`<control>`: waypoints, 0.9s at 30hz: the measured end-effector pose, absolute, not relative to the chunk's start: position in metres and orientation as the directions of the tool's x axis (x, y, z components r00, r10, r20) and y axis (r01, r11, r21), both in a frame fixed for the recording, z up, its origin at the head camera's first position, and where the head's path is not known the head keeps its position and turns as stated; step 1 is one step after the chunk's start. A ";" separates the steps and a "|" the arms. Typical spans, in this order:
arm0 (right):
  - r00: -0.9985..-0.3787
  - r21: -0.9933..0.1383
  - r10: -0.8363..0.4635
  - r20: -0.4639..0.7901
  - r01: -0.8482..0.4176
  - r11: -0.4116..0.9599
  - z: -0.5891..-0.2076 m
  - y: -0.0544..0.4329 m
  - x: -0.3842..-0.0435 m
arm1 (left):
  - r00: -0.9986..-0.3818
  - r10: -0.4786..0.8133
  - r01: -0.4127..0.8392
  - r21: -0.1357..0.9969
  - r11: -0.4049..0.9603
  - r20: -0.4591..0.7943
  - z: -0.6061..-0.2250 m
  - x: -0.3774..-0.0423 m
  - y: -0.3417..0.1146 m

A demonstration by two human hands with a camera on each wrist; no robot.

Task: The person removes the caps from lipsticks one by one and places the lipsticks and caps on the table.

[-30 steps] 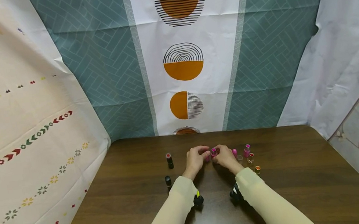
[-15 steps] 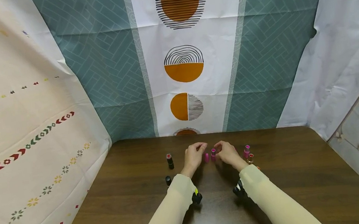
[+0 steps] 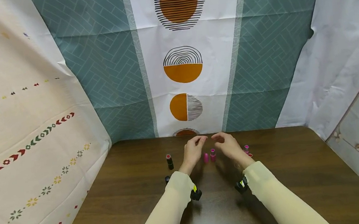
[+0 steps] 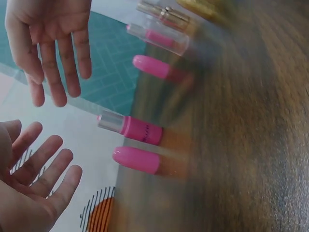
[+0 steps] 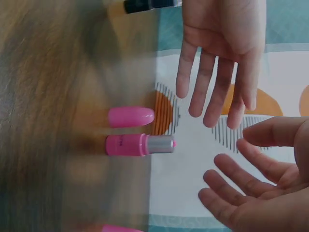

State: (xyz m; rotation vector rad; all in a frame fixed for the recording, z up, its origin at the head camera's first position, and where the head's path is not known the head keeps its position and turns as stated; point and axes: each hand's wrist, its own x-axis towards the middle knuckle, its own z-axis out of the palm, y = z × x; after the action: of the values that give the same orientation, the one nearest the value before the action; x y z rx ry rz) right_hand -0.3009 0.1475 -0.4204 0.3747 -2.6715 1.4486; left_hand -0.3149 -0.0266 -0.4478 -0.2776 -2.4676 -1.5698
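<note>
A pink lipstick tube (image 3: 213, 156) with a silver collar stands upright on the table, uncapped. Its rounded pink cap (image 3: 206, 157) stands close to its left. My left hand (image 3: 192, 154) hovers just left of and above the pair, fingers relaxed and holding nothing. On the other side my right hand (image 3: 228, 147) is raised, its fingers spread loosely with nothing in them. From the right wrist, the lipstick (image 5: 137, 144) and cap (image 5: 130, 117) appear side by side, apart from the fingers of both hands.
Left of the hands stand a black lipstick (image 3: 170, 162) and a black cap (image 3: 167, 179), partly behind the left sleeve. Toward the right are another pink lipstick (image 4: 157, 37), a second pink cap (image 4: 152, 66) and a gold tube (image 4: 166, 15). Patterned cloth (image 3: 112, 79) hangs behind the table.
Both hands have drawn away from the pink lipstick and cap, which stay standing. My right hand has let go of the lipstick, lifting and moving right; the left has risen slightly.
</note>
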 end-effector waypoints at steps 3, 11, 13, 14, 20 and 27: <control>-0.963 -0.838 -0.172 0.208 -0.266 0.476 -0.418 0.148 -0.298 | -0.956 0.053 0.286 0.873 0.396 0.289 -0.445 -0.313 -0.026; -0.947 -0.912 -0.108 0.303 -0.321 0.256 -0.428 0.150 -0.290 | -0.938 0.064 0.342 0.881 0.328 0.340 -0.447 -0.302 -0.028; -0.947 -0.929 -0.103 0.304 -0.319 0.188 -0.432 0.151 -0.288 | -0.936 0.079 0.348 0.874 0.340 0.342 -0.445 -0.297 -0.030; -0.948 -0.936 -0.104 0.302 -0.316 0.155 -0.433 0.151 -0.287 | -0.935 0.089 0.352 0.869 0.348 0.343 -0.442 -0.295 -0.032; -0.947 -0.954 -0.121 0.298 -0.301 0.009 -0.437 0.152 -0.282 | -0.927 0.200 0.368 0.875 0.315 0.317 -0.417 -0.285 -0.046; -0.931 -0.951 -0.196 0.308 -0.297 -0.084 -0.440 0.149 -0.280 | -0.885 0.371 0.381 0.895 0.230 0.282 -0.399 -0.280 -0.078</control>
State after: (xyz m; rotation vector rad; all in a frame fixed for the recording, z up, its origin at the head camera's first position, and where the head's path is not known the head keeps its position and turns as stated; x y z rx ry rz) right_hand -0.2798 0.1495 -0.4398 0.5598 -2.0769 2.1920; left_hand -0.2796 -0.0776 -0.3986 -0.7519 -2.4563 -1.7932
